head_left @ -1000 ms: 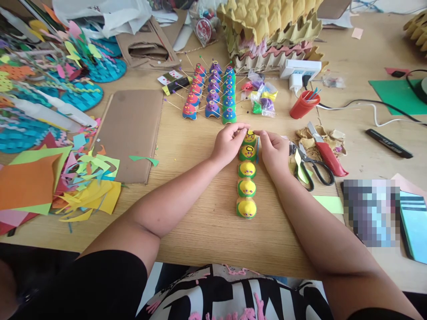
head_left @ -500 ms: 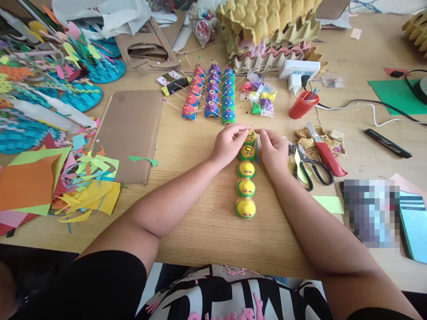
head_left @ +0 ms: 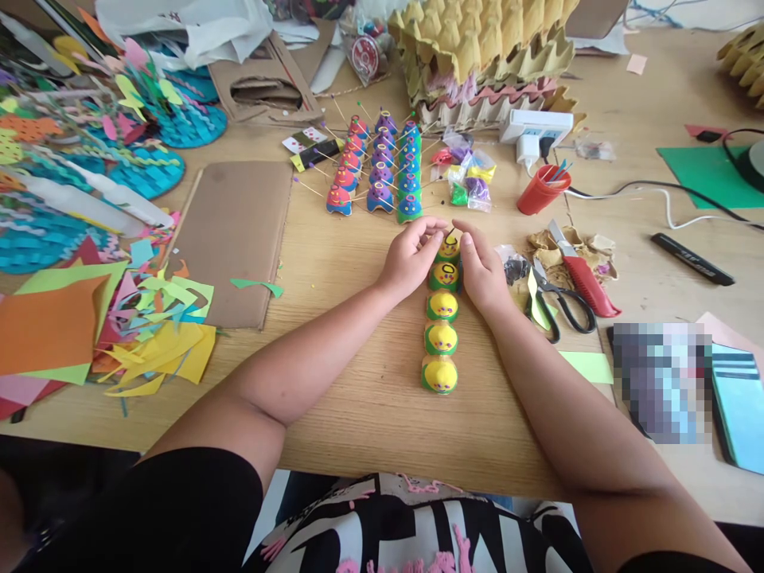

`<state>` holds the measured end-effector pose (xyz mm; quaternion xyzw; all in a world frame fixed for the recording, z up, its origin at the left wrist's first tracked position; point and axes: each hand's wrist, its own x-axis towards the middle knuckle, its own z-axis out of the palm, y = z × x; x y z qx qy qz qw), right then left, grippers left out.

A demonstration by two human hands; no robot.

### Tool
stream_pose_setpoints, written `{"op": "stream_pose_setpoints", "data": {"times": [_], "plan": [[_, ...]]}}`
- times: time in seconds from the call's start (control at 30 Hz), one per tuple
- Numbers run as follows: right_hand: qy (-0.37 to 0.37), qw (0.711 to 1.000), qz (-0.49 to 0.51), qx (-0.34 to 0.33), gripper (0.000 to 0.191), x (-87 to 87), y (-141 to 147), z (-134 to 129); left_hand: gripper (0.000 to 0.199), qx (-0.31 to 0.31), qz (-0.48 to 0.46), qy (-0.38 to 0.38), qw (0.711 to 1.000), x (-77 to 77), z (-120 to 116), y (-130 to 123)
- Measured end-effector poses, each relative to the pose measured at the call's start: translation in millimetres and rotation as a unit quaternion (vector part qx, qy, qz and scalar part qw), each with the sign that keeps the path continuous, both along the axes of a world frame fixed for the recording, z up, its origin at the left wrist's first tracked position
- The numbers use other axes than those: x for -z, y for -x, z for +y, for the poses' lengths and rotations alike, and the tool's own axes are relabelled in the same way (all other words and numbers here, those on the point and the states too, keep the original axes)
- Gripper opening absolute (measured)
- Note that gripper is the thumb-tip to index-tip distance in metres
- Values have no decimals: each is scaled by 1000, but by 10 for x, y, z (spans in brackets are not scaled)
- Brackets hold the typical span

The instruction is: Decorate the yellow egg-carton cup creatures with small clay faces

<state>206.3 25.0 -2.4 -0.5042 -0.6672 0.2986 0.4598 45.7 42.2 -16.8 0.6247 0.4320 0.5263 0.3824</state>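
Note:
A row of yellow egg-carton cups with green rims and small faces runs away from me; the nearest cup (head_left: 440, 374) stands upright on the table. On the far cup (head_left: 449, 249) lies a thin black strand (head_left: 452, 235), curved, with one end raised. My left hand (head_left: 411, 253) is at this cup's left side, its fingers bent and its thumb and index closed in by the strand. From the right, my right hand (head_left: 481, 270) meets the strand with thumb and index; its grip is partly hidden. A black ring (head_left: 448, 274) sits on the second-farthest cup.
Finished-looking red, purple and blue cup rows (head_left: 380, 163) with sticks stand beyond my hands. Scissors (head_left: 558, 298) and a red utility knife (head_left: 588, 278) lie right, near a red cup (head_left: 543, 189). Cardboard (head_left: 230, 239) and paper scraps (head_left: 161, 350) lie left.
My right hand has moved slightly left, closer to the far cup. The black strand now shows as a curve on that cup with an end up. The left hand has hardly shifted.

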Motion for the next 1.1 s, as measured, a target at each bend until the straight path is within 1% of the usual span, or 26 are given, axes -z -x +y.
{"op": "stream_pose_setpoints", "data": {"times": [0.23,0.53,0.7,0.87,1.0,1.1], "plan": [[-2,999,5,34,74,-2,-1,6,19,-3,4,-1,1000,18,11,0],[17,998,33,46,69,9,0,-7,19,-2,-1,4,1000,9,8,-6],[14,998,30,61,68,4,-3,-15,18,-10,5,-4,1000,15,6,-6],[27,995,55,73,70,-23,8,-23,19,-9,3,-6,1000,24,7,-5],[18,993,60,97,72,-45,17,-34,25,-12,2,8,1000,30,8,-8],[15,993,53,100,73,-70,18,-52,34,-21,4,2,1000,12,-4,-4]]}}
